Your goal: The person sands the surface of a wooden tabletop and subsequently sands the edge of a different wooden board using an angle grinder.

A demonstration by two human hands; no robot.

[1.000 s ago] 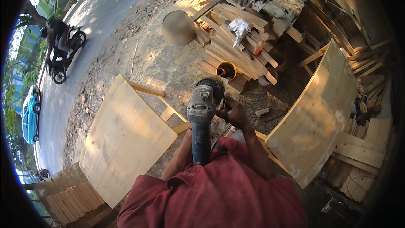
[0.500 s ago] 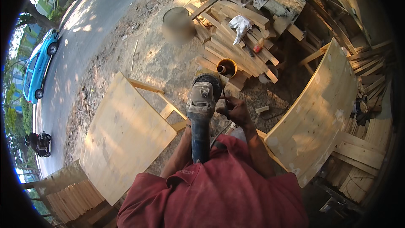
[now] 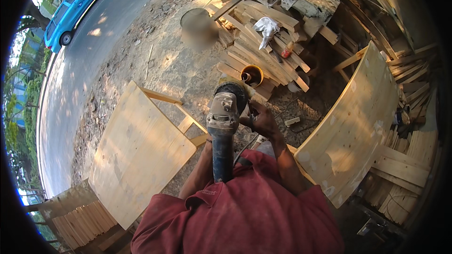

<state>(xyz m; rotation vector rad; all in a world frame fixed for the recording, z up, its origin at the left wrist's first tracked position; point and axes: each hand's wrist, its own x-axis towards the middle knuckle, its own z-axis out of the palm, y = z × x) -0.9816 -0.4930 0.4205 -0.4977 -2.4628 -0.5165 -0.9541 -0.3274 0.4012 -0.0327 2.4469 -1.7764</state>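
Observation:
An angle grinder [image 3: 223,124], dusty grey at the head with a dark blue body, stands upright against my chest, its round disc end pointing away from me. My left forearm [image 3: 197,171] reaches up behind the tool's body, which hides the hand and its fingers. Just right of the grinder head, my right hand [image 3: 263,121] is closed, its fingertips close to the disc's edge. A thin dark piece shows at those fingers, too small to name. A cable [image 3: 243,149] runs down beside the grinder.
Pale wooden tabletops stand to the left [image 3: 141,155] and right [image 3: 351,127], with legs showing. Ahead lie stacked planks [image 3: 263,51], a yellow-rimmed bucket [image 3: 252,75], a white cloth [image 3: 267,32] and a red bottle [image 3: 287,51]. A blue car [image 3: 77,7] is on the road.
The blue car has moved farther up the road, and the motorbike has left the view. The grinder has shifted slightly left; the right hand keeps nearly the same place.

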